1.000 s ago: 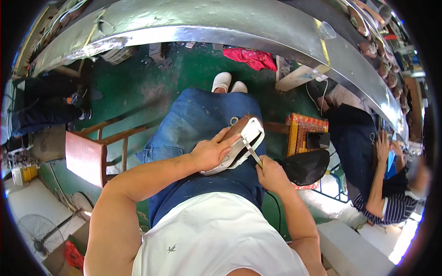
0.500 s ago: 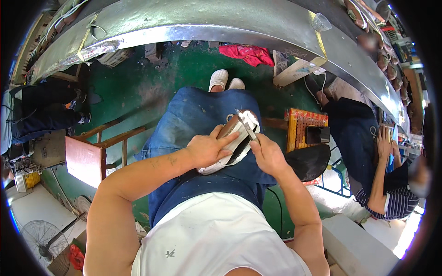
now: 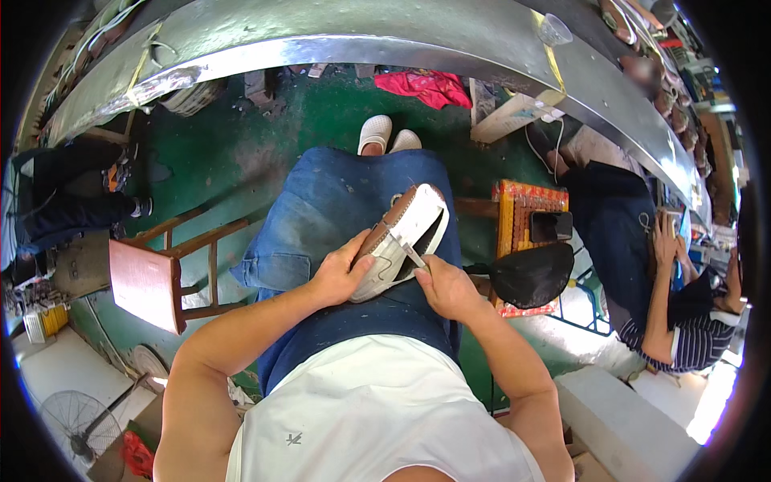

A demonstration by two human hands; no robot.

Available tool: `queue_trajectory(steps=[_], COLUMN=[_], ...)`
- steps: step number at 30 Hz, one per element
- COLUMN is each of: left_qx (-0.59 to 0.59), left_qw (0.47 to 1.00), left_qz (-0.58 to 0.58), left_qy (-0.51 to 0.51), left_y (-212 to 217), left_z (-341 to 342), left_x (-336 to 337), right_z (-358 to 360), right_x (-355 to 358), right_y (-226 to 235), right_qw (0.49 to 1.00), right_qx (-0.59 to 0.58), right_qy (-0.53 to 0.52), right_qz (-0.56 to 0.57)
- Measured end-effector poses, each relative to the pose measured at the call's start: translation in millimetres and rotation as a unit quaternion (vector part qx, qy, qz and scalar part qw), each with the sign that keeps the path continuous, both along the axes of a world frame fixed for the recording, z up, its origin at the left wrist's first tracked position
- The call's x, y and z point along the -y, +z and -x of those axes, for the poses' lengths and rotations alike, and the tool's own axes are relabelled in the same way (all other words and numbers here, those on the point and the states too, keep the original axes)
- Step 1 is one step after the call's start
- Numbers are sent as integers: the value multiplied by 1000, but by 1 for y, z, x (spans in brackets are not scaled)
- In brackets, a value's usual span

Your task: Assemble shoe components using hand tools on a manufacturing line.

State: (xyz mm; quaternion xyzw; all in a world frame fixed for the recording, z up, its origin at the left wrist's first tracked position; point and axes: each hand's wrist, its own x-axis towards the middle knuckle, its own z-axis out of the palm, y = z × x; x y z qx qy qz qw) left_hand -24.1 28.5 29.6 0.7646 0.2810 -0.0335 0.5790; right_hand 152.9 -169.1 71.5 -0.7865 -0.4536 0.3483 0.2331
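A white and brown shoe (image 3: 422,212) lies slantwise over my denim-covered lap (image 3: 297,209), its dark opening facing right. My left hand (image 3: 344,273) is closed around the shoe's left side near the lower end, thumb on the pale upper. In my closed right hand (image 3: 448,289) is a slim metal hand tool (image 3: 413,254). Its front end lies against the shoe at the edge of the opening; its exact kind cannot be made out. The grip end is hidden in my fingers.
A metal-edged bench (image 3: 321,50) spans the far side. At left stands a wooden stool (image 3: 144,285); at right, a beaded seat (image 3: 514,213) carries a phone (image 3: 551,226) and a black rounded item (image 3: 532,275). Another person (image 3: 614,217) works at far right.
The tool has moved down from the shoe's far end to the side of its opening, its tip turned lower. My left hand's fingers have drawn in around the shoe.
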Motion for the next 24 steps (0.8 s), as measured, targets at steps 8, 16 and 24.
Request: queue_trajectory(steps=[8,16,24], left_qx=[-23,-23,-30], left_qw=[997,990,985], left_qz=[32,55,-109], left_qy=[-63,-128,-129], left_y=[1,7,99], left_z=[6,8,-15], left_x=[-12,-17,-49], right_z=[10,17,4], right_x=[-10,-14,49], right_y=[14,20,-1], right_qw=[996,991,969], right_qx=[-2,13,-187], right_qy=[63,121,-146], right_qz=[61,63,-76])
